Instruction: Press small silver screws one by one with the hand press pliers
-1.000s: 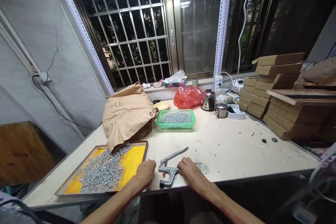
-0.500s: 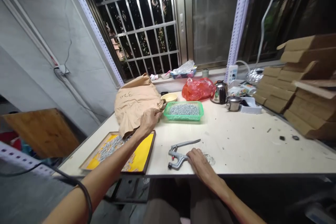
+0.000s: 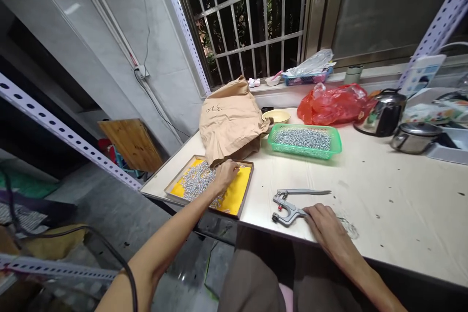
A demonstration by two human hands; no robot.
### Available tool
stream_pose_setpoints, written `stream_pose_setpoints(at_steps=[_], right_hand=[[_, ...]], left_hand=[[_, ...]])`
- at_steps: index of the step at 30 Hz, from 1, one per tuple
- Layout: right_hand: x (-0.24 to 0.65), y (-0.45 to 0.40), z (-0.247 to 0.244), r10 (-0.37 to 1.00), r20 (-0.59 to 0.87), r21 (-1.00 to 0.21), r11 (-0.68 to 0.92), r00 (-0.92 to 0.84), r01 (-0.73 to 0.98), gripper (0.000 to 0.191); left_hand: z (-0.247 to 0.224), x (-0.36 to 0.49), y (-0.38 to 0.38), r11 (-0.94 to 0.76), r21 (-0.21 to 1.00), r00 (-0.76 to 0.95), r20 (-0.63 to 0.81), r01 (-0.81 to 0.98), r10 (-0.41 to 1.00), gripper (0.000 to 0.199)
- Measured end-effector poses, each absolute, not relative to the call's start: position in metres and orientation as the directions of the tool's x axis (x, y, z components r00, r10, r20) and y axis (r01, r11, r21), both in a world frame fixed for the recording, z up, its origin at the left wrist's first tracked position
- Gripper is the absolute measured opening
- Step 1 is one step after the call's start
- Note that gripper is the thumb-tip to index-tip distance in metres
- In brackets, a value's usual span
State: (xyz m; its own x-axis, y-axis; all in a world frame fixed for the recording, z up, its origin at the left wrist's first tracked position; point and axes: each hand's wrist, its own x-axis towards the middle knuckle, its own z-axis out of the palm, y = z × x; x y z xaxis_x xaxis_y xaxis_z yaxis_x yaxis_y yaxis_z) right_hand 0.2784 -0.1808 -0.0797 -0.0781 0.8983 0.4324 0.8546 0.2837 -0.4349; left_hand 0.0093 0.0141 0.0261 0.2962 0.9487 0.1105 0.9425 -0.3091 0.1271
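Note:
Over a shallow yellow-lined tray (image 3: 239, 197), my left hand (image 3: 225, 175) is closed in a pinch; whatever sits between its fingertips is too small to make out. Small silvery metal pieces (image 3: 197, 180) lie heaped in the tray's left part. My right hand (image 3: 325, 224) rests at the table's front edge, its fingers closed on one handle of grey pliers (image 3: 290, 212). These lie on the table with their handles spread. Just behind my left hand stands a crumpled brown paper bag (image 3: 230, 122). A green basket (image 3: 305, 153) holds many similar metal pieces.
A yellow bowl (image 3: 277, 116), a red plastic bag (image 3: 332, 105), a kettle (image 3: 382, 112) and a lidded metal pot (image 3: 416, 137) line the back of the table. A small coil of clear thread (image 3: 349, 228) lies beside my right wrist. A dark cable (image 3: 109, 253) passes over my left arm.
My left hand has come down from beside the green basket to the tray. The view has swung left. My right hand stays on the pliers.

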Motion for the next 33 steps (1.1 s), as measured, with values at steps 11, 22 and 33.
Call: stream_pose_setpoints(at_steps=[11,22,33], right_hand=[[0.277,-0.181,-0.069,0.913,0.401,-0.437,0.261,-0.073,0.861,0.019],[0.27,-0.182,-0.043,0.937,0.346,-0.392,0.183,-0.04,0.902,0.023],[0.265,-0.188,-0.043,0.885,0.465,-0.149,0.116,-0.034,0.982,0.03]], left_hand=[[0.006,0.032,0.038,-0.317,0.218,0.311,0.06,0.923,0.948,0.021],[0.033,0.052,-0.011,-0.215,0.669,0.329,-0.048,0.712,0.943,0.016],[0.0,0.076,-0.103,0.291,0.915,0.303,-0.372,0.279,0.877,0.031]])
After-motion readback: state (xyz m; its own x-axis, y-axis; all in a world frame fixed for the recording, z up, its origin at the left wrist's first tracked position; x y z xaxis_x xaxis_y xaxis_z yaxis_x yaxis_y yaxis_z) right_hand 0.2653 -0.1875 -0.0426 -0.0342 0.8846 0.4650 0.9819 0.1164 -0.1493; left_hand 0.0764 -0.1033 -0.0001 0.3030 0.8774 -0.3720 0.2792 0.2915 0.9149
